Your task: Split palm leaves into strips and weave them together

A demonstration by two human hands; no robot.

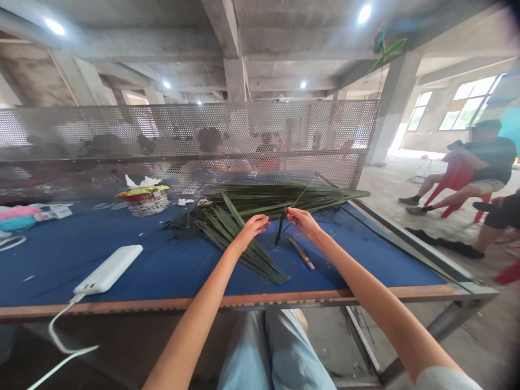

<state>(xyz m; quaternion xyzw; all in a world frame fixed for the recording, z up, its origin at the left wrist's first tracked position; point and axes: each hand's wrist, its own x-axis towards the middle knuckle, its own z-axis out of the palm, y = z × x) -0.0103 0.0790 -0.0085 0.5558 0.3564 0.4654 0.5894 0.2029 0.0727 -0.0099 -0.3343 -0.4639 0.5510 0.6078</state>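
My right hand (pixel 303 220) pinches a short dark green leaf piece (pixel 279 232) that hangs down below its fingertips; a thin strand rises above them. To its left, my left hand (pixel 252 227) is held with fingers apart and nothing visible in it, fingertips pointing toward the right hand. Beneath and beside the left hand, a fan of cut green palm leaves (pixel 260 260) lies on the blue tabletop (pixel 170 276). A larger pile of long leaves (pixel 320 197) stretches behind both hands. Below the right hand rests a slim brown tool with a metallic end (pixel 301 253), its kind unclear.
A white power bank (pixel 109 269) with a cable lies at left. Behind it stands a patterned basket (pixel 147 201) with tissue and yellow packaging. A perforated metal screen (pixel 182 135) borders the table's far side. A seated person (pixel 489 157) is at the right.
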